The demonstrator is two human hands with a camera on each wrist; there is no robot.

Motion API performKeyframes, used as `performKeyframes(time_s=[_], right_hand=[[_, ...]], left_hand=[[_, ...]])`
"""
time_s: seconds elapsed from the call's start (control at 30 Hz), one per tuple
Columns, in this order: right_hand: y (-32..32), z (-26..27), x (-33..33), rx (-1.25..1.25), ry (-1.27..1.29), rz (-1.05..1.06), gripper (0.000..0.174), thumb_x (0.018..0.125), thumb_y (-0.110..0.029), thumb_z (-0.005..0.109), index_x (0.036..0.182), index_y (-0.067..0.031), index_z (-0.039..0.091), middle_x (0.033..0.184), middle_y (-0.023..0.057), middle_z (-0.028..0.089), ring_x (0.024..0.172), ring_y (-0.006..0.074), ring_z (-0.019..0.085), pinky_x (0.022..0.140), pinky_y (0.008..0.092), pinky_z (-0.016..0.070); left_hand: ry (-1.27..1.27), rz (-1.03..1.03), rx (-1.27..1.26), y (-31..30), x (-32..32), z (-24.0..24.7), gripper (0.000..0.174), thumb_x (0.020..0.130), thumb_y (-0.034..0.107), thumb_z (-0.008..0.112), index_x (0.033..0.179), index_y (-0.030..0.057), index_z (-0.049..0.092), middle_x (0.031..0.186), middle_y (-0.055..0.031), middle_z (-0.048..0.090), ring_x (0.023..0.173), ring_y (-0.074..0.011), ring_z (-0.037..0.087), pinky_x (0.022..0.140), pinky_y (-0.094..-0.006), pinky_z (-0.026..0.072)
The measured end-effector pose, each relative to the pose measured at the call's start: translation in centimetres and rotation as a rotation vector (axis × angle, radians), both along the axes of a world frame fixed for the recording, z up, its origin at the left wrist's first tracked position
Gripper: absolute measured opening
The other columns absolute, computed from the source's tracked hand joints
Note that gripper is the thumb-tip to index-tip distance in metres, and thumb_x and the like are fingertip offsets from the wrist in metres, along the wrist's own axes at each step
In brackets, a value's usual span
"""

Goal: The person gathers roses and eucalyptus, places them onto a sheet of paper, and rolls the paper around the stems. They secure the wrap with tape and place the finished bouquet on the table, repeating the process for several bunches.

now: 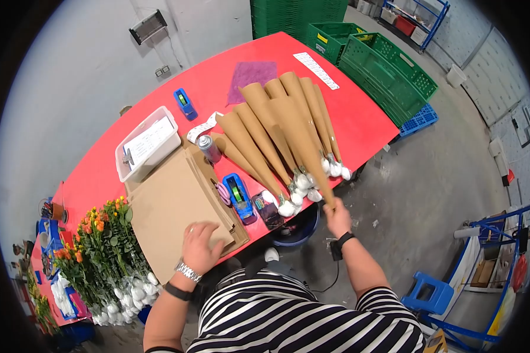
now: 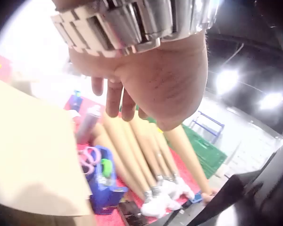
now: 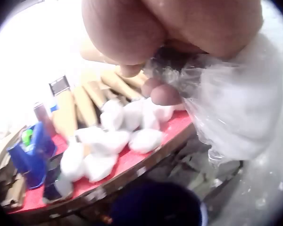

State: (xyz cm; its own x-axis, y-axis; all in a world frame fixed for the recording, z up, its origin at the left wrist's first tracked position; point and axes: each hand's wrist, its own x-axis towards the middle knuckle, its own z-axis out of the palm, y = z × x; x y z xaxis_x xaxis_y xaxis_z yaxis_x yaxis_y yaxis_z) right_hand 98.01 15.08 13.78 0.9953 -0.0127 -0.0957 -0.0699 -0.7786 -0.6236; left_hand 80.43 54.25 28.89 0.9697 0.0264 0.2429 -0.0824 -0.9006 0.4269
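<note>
right of centre, the right hand [image 1: 338,219] grips one paper cone [image 1: 302,144] by its end, past the red table [image 1: 359,117]'s edge; left hand [image 1: 201,246], fingers parted, over brown sheets [image 1: 165,206]; grey floor [image 1: 394,194] opens rightward.

Matt paper cones [image 1: 247,152] and a smooth plastic tape dispenser [image 1: 238,200] line the table's [image 1: 359,106] near edge; crinkled plastic wrap [image 3: 203,108] shines.

No lettering is legible: print on the white paper sheet [image 1: 148,140] in the white rectangular plastic bin [image 1: 158,156] and on the long white paper strip [image 1: 316,70] near the red table [image 1: 362,120]'s right edge is too small.
</note>
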Motion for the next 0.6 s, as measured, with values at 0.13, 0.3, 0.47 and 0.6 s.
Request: performKeyframes(time_s=[0.13, 0.3, 0.47, 0.6], right_hand=[[-3.1, 0.6, 11.5, -0.164, -0.021, -0.209, 0.038, 0.098, -0.035, 0.063, 0.13, -0.0144, 0.058, 0.11, 0.0258, 0.07, 0.105, 0.0465, 0.066, 0.087, 0.0543, 0.0525], [-3.4, 1.7, 24.1, -0.122, -0.325, -0.184, 0.042, 0.099, -0.026, 0.06, 0.137, -0.0078, 0.057, 0.118, 0.0247, 0.069, 0.114, 0.0438, 0.064, 0.096, 0.0499, 0.0509], [-2.5, -3.7, 22.2, 0.123, -0.435, -0.213, 0.033, 0.097, -0.014, 0.057, 0.128, -0.0013, 0.063, 0.124, 0.0243, 0.067, 0.119, 0.0417, 0.061, 0.102, 0.0463, 0.0471], [-1.8, -7.3, 9.2, 0.102, -0.167, -0.227, 0.033, 0.096, -0.007, 0.053, 0.124, 0.0047, 0.064, 0.115, 0.0211, 0.071, 0.103, 0.0277, 0.068, 0.09, 0.0387, 0.0512]], left_hand=[[0.237, 0.201, -0.029, 3.1, -6.9, -4.6, 0.031, 0.081, 0.018, 0.074, 0.109, 0.0045, 0.068, 0.103, -0.0154, 0.069, 0.102, -0.0363, 0.065, 0.096, -0.0458, 0.0477], [0.411, 0.437, -0.144, 5.6, -14.2, -7.5, 0.03, 0.081, 0.022, 0.076, 0.104, 0.0027, 0.07, 0.096, -0.0172, 0.07, 0.088, -0.0347, 0.069, 0.085, -0.0447, 0.0532], [0.395, 0.768, -0.401, 8.5, -21.7, -10.7, 0.027, 0.085, 0.016, 0.075, 0.106, -0.0006, 0.07, 0.09, -0.0147, 0.072, 0.079, -0.0257, 0.07, 0.074, -0.0366, 0.0561], [0.352, 1.006, -0.35, 11.6, -27.6, -12.6, 0.027, 0.086, 0.022, 0.074, 0.1, -0.0014, 0.072, 0.083, -0.0133, 0.072, 0.074, -0.0246, 0.069, 0.071, -0.0367, 0.0554]])
